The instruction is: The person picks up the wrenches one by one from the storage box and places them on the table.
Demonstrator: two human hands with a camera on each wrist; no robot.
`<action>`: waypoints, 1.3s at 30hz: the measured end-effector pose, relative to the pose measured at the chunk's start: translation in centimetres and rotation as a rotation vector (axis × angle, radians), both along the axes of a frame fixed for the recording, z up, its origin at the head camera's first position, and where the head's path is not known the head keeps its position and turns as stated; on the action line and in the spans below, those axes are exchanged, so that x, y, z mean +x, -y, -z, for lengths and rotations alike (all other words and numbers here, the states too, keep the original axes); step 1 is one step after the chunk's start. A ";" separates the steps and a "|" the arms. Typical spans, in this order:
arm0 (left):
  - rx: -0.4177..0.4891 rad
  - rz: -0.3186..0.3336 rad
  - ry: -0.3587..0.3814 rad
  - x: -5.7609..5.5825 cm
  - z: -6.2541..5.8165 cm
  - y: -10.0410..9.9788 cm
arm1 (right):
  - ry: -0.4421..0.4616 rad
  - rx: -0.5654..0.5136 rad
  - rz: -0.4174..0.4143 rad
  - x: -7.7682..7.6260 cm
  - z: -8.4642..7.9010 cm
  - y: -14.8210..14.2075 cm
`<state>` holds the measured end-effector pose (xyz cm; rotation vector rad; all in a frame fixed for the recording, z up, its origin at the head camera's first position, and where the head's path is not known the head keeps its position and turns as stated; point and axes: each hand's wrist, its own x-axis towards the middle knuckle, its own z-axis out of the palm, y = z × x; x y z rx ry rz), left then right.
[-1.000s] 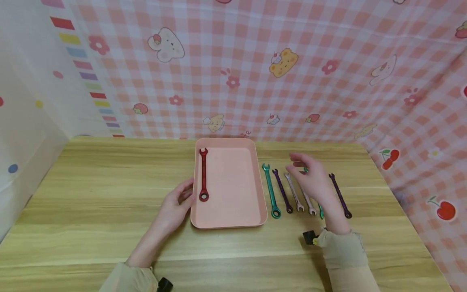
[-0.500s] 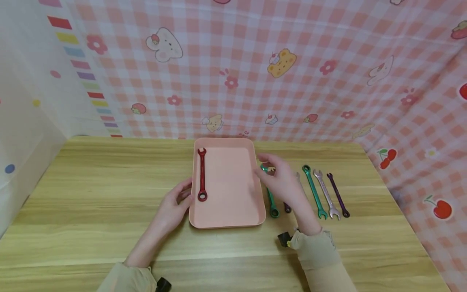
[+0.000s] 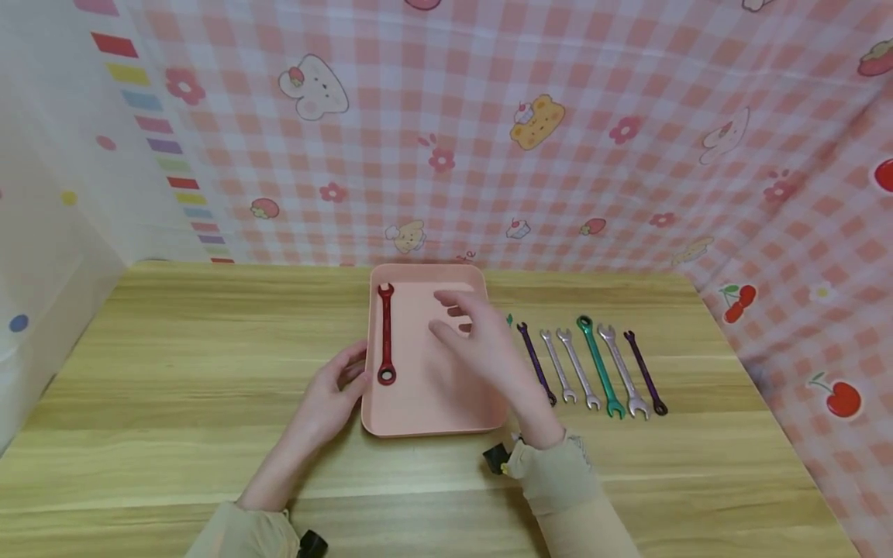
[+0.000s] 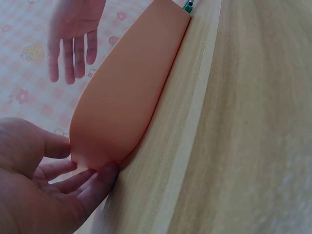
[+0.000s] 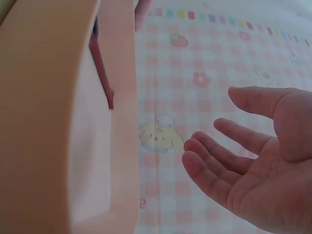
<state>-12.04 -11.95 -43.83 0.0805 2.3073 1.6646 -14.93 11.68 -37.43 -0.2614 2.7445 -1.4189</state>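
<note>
A pink rectangular tray (image 3: 432, 426) lies on the table with a red combination wrench (image 3: 387, 333) along its left side. My left hand (image 3: 331, 399) touches the tray's outer left wall with its fingertips, also seen in the left wrist view. Above the tray's right half hovers my right hand (image 3: 481, 341), fingers apart and nothing in them. Right of the tray, wrenches lie in a row: a purple one (image 3: 536, 364), silver ones (image 3: 558, 366), a green one (image 3: 600, 368) and another purple one (image 3: 646, 373). My right hand mostly hides a further green wrench (image 3: 510, 319).
The wood-grain table (image 3: 209, 372) meets a pink checked cloth (image 3: 391, 139) at its back edge. More cloth (image 3: 809, 325) hangs along the right side. Each wrist wears a small black camera (image 3: 497, 459).
My right hand has moved left from above the wrenches to over the tray, uncovering most of the row. The left hand, tray and red wrench have stayed in place.
</note>
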 end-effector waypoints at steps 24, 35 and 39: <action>0.048 0.006 -0.030 0.2 0.2 -0.4 | -0.011 0.048 -0.024 0.2 -0.4 4.4; 0.052 -0.011 -0.015 0.0 0.3 -0.1 | 0.088 0.180 -0.122 -3.3 -0.4 5.9; 0.042 -0.013 -0.018 0.1 0.2 -0.1 | 0.066 0.209 -0.181 -4.2 -0.4 6.6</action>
